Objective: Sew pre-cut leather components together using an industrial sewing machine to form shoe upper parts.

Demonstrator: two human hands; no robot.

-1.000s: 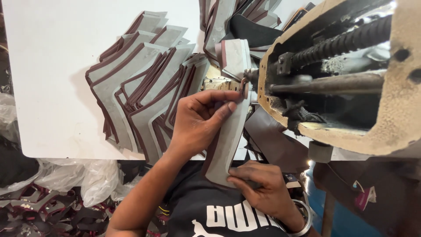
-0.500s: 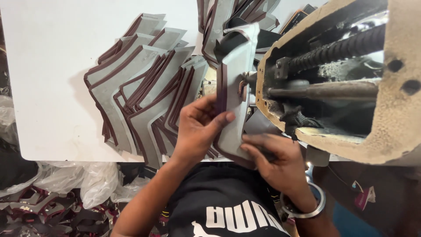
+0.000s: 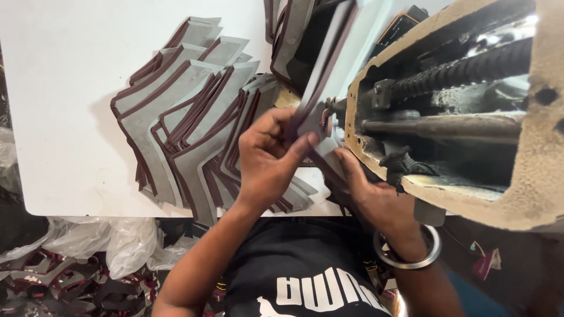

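two hands meet at the desk's right edge, beside the sewing machine [image 3: 458, 123]. left hand [image 3: 270, 155]: fingers curled, thumb and fingertips pinching a grey fabric piece [image 3: 320, 88] with dark maroon trim, which stands tilted, nearly edge-on, against the machine's needle area. right hand [image 3: 367, 188]: fingers extended, pressing the piece's lower part just beside the machine; whether it grips cannot be told. a fanned stack of similar angled pieces [image 3: 188, 117] lies mid-desk on the white desk [image 3: 64, 88], reaching its near edge.
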